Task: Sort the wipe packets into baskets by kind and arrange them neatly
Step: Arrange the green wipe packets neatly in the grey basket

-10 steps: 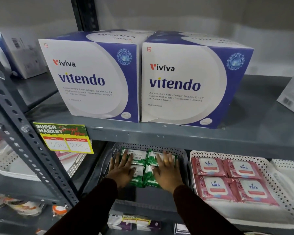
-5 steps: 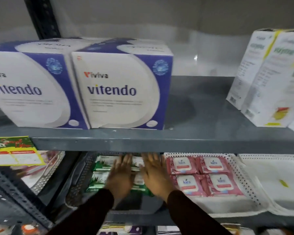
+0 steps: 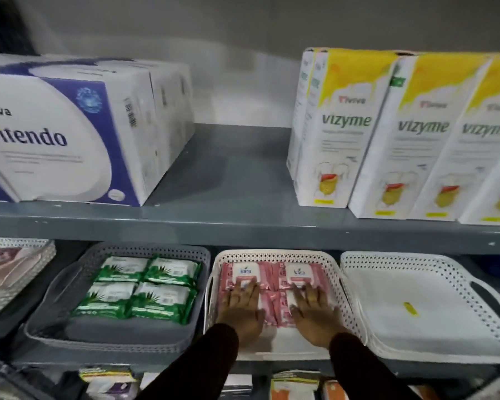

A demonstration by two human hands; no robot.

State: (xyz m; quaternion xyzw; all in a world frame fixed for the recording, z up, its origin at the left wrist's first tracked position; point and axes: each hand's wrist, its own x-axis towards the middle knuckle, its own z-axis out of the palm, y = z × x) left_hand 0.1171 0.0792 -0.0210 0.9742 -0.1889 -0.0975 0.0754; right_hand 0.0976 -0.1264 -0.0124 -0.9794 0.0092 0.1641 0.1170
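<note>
My left hand [image 3: 242,310]: flat, palm down, fingers spread wide on the pink packets in the left half of the white basket; nothing gripped, only pressed.
My right hand [image 3: 315,311]: flat too, fingers spread wide on the pink packets in the right half of the same basket; nothing clasped in it.
My sleeves [image 3: 355,368]: dark, reaching in from the bottom edge to both wrists.
Pink packets [image 3: 270,277]: marked "kara", lying flat in two rows inside the white basket, the front row mostly under my palms, the back row showing its labels.
White basket [image 3: 274,254]: perforated wall, on the lower shelf, just beside the grey basket on its left and another white one on its right.
Green packets [image 3: 140,285]: four, flat in a two-by-two block, pushed to the back of the grey basket, touching one another.
Grey basket [image 3: 145,249]: perforated, left of my hands; its front strip is bare.
Right white basket [image 3: 425,307]: cut-out handle on its right side, a small yellow mark on its floor.
Far-left basket [image 3: 15,272]: only partly in view, pale contents too blurred to name.
Upper shelf [image 3: 234,217]: grey metal, carrying the purple-and-white "vitendo" boxes [image 3: 70,131] on the left and the yellow-topped "vizyme" boxes [image 3: 387,134] on the right, well apart.
Below the lower shelf: mixed packets, blurred.
</note>
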